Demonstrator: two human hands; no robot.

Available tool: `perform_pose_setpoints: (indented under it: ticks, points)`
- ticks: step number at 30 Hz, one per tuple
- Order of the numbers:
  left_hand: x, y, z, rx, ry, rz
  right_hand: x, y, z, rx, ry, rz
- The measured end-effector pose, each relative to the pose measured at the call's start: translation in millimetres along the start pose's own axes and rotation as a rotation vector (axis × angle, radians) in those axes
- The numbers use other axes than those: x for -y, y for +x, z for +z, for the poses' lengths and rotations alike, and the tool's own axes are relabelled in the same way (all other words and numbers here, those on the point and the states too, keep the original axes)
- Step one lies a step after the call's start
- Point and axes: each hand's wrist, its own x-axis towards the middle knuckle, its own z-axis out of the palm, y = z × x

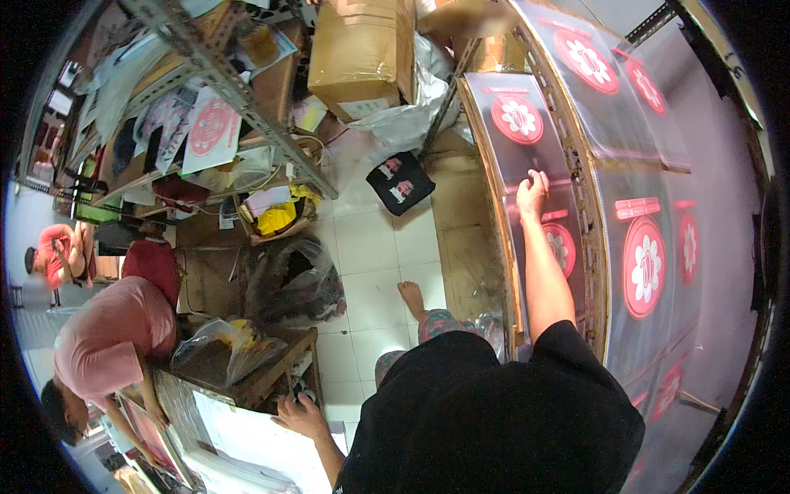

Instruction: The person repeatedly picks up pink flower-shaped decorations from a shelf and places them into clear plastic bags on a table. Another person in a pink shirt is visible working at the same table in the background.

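Note:
My right arm reaches out over a shelf on the right. There my right hand point(533, 196) has its fingers curled in above dark printed sheets, and what they hold, if anything, is too small to make out. On the sheets, a pink round print with a white flower point(517, 118) shows beyond the hand, and a similar pink print point(559, 249) lies partly behind my forearm. At the lower left, my left hand point(302, 417) is beside a white sheet point(247, 432) on a table, its fingers apart and nothing visible in them.
Higher on the right, a rack carries more clear-covered pink flower prints point(644, 267). A large cardboard box point(362, 58) stands ahead, with a folded black garment point(401, 183) on the tiled floor. On the left are a cluttered metal shelf point(247, 107) and a bending co-worker point(115, 333).

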Motion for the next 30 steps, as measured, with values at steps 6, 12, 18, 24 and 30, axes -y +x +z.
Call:
perform_pose_setpoints:
  ticks: [6, 12, 18, 24, 30]
  points:
    - [2.7, -18.5, -9.5, -0.081, -0.353, -0.010, 109.2, -103.6, -21.5, 0.258, 0.606, -0.129]
    - [20.4, -10.9, -40.9, -0.077, -0.842, 0.105, 125.2, -266.7, -9.7, 0.934, 0.753, -0.081]
    - [109.9, -103.7, -91.7, -0.109, -0.978, -0.004, 120.3, -419.9, -1.8, 1.474, 0.602, 0.106]
    - [197.3, -209.4, -94.3, -0.169, -0.874, -0.258, 109.5, -491.3, -57.1, 1.668, 0.284, 0.236]
    - [234.5, -243.4, -89.9, -0.346, -0.550, -0.224, 71.0, -505.3, -62.8, 1.739, 0.152, 0.116]
